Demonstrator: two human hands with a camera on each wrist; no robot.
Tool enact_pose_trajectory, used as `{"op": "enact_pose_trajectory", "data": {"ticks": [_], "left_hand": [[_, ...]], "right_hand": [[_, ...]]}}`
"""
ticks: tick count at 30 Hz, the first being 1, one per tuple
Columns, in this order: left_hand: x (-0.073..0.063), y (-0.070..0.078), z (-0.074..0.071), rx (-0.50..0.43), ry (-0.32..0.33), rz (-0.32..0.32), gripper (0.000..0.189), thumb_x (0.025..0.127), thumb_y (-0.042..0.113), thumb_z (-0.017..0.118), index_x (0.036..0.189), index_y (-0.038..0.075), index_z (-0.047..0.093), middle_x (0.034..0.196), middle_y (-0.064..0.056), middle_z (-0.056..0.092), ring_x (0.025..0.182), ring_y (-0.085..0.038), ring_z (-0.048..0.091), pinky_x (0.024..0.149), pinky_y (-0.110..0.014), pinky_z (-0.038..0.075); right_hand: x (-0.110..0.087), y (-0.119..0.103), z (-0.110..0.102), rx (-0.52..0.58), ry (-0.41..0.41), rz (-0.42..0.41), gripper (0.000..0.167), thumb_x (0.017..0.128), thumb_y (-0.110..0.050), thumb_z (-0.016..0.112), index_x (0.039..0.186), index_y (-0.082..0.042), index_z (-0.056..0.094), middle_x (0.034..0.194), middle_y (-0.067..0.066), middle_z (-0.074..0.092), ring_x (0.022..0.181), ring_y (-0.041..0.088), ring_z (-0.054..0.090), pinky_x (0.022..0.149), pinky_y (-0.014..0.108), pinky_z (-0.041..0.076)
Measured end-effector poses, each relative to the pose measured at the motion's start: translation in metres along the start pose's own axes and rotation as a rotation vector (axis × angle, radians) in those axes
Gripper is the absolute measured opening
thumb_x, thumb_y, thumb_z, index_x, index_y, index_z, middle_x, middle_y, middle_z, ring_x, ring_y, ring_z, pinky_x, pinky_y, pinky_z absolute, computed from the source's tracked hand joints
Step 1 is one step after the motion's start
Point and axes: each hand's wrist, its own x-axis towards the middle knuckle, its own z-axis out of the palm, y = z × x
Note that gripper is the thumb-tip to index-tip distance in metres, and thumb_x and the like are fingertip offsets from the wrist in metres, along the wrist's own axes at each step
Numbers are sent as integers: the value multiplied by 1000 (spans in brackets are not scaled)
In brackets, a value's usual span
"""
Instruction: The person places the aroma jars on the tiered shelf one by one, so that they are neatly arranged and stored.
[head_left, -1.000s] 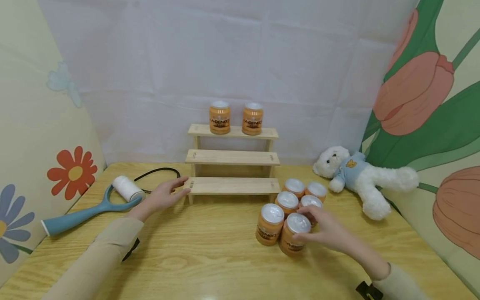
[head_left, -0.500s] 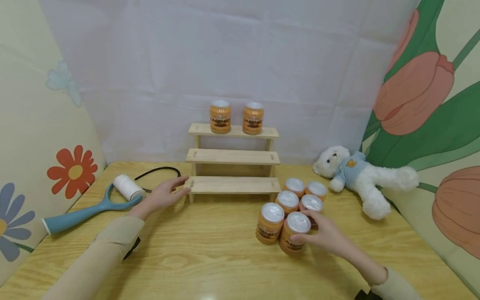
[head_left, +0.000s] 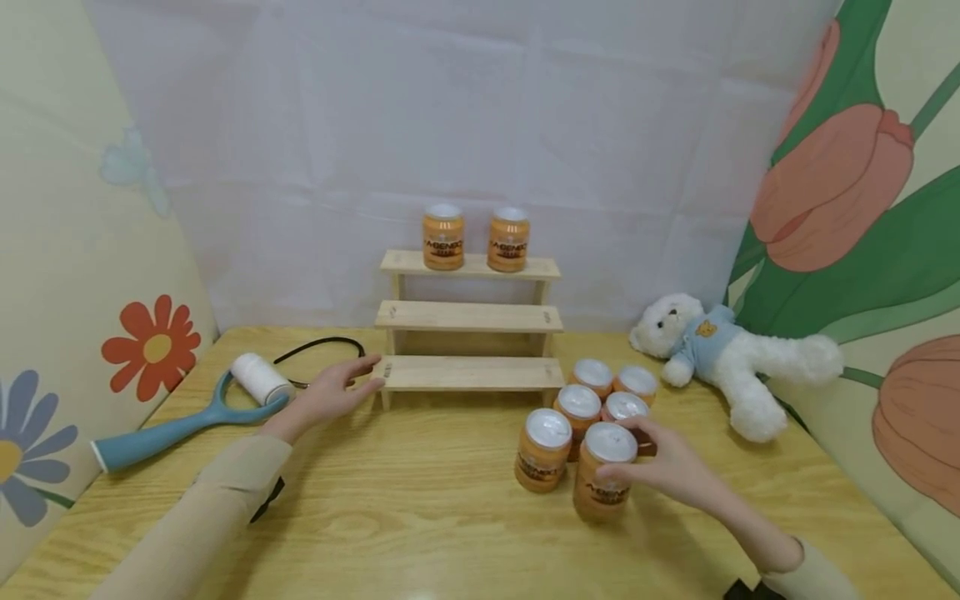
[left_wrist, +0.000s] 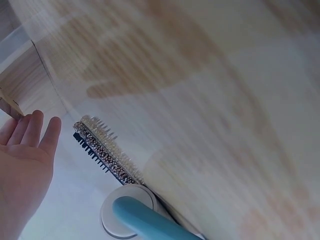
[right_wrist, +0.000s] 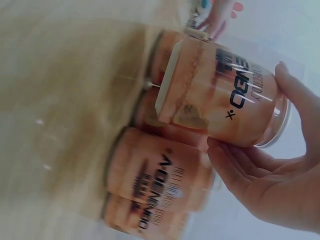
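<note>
The right hand (head_left: 671, 468) pinches a can (head_left: 604, 479) near its top, the thumb on one side and the fingers curled against the other, opened only as wide as the can itself. That can is at the front right of a cluster, just beside the front-left can (head_left: 542, 458), with a narrow gap between the two; it may be slightly off the table (head_left: 420, 525), but the blurred right wrist view makes this hard to judge. Four more cans (head_left: 578, 408) stand upright close together behind them. The left hand (head_left: 327, 396) holds nothing, its fingers extended and fingertips at the left end of the rack's (head_left: 468, 372) lowest step. Two upright cans stand apart on the top step, the left can (head_left: 444, 242) and the right can (head_left: 508, 244). Left of the rack lie a roller (head_left: 161, 435) and a black band (head_left: 322, 340); on the right, a white bear (head_left: 708, 350) in a blue top lies on its back.
</note>
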Motion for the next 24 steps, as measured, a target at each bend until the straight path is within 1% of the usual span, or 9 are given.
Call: {"op": "enact_pose_trajectory", "data": {"ticks": [9, 12, 15, 18, 21, 24], "left_hand": [[1, -2, 1, -7, 1, 4, 62, 98, 35, 49, 144, -4, 32, 146, -25, 36, 128, -42, 42, 102, -56, 40], [0, -2, 0, -9, -3, -4, 62, 98, 36, 48, 144, -3, 32, 146, -24, 36, 128, -42, 41, 102, -55, 40], [-1, 0, 0, -3, -6, -9, 63, 98, 36, 48, 144, -3, 32, 145, -25, 37, 128, -43, 41, 102, -55, 39], [-1, 1, -1, 1, -6, -16, 63, 98, 37, 48, 144, -3, 32, 145, -25, 37, 128, -42, 41, 103, -55, 39], [-1, 0, -1, 0, -5, -17, 62, 98, 36, 48, 145, -2, 32, 145, -24, 37, 129, -42, 41, 103, -55, 39], [0, -1, -1, -2, -5, -13, 63, 98, 36, 49, 144, -3, 32, 145, -24, 37, 128, -42, 42, 103, -55, 39]], "right_hand": [[0, -17, -19, 23, 19, -48, 65, 79, -31, 76, 131, -2, 50, 121, 17, 59, 106, 28, 59, 77, 28, 54], [1, -23, -23, 21, 31, -78, 61, 80, -30, 76, 129, -3, 51, 120, 17, 59, 105, 27, 60, 77, 29, 53], [4, -29, -25, 35, 47, -121, 58, 81, -27, 75, 128, -2, 53, 117, 15, 60, 101, 24, 60, 76, 29, 54], [9, -33, -25, 73, 53, -170, 53, 82, -23, 74, 126, -3, 53, 115, 14, 60, 97, 20, 61, 74, 28, 54], [14, -36, -24, 121, 44, -187, 50, 83, -21, 73, 125, -4, 53, 113, 14, 60, 95, 19, 61, 75, 27, 55], [18, -40, -22, 140, 37, -177, 51, 83, -21, 73, 127, -4, 52, 114, 14, 59, 97, 20, 61, 78, 28, 55]]}}
